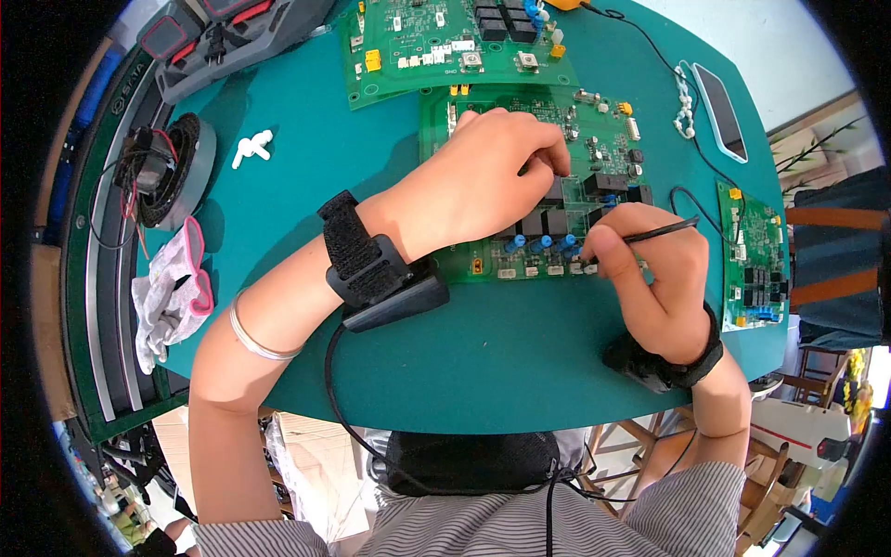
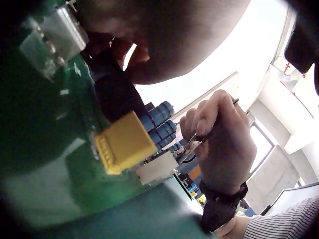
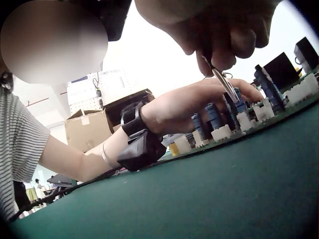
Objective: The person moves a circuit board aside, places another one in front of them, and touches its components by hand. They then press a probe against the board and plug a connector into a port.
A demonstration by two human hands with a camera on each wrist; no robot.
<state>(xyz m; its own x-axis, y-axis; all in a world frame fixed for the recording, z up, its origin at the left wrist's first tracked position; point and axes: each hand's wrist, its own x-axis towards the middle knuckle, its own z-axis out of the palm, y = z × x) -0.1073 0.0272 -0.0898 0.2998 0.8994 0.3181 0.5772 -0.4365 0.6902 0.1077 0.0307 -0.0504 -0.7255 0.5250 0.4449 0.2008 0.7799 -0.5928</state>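
A green circuit board point(image 1: 594, 139) with black relays point(image 1: 543, 223) and blue cylindrical components point(image 1: 541, 244) lies on the table. My left hand point(image 1: 487, 176) is over its middle, fingers bent down among the black parts; I cannot tell whether they grip one. My right hand point(image 1: 664, 269) is at the board's front edge and pinches slim dark-ended tweezers point(image 1: 664, 230). In the right wrist view the tweezers' metal tips point(image 3: 228, 88) are right at the blue parts and white connectors point(image 3: 244, 121). A yellow connector point(image 2: 127, 142) stands close in the left wrist view.
More green boards lie at the back point(image 1: 399, 88) and at the right point(image 1: 752, 251). A phone point(image 1: 720, 111) and a beaded strap point(image 1: 685, 102) are back right. White earbuds point(image 1: 251, 148), a tape roll point(image 1: 190, 176) and a glove point(image 1: 172, 297) lie left.
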